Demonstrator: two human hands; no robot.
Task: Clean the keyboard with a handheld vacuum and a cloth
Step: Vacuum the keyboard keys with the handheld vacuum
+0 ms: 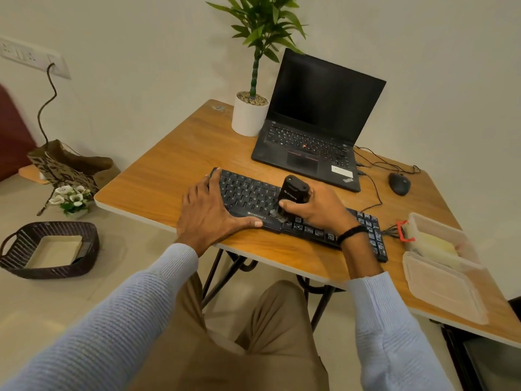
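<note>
Both hands work at frame centre: left hand [210, 213] spread, pressing the black keyboard [248, 196] onto the tabletop [169, 165]; right hand [318, 207] grips the handheld vacuum [293, 193] upright on the keys.

Black keyboard [253, 193], black vacuum [293, 193], woodgrain table [169, 165].

keyboard [253, 196] before laptop [313, 142], mouse [399, 184] right
</note>
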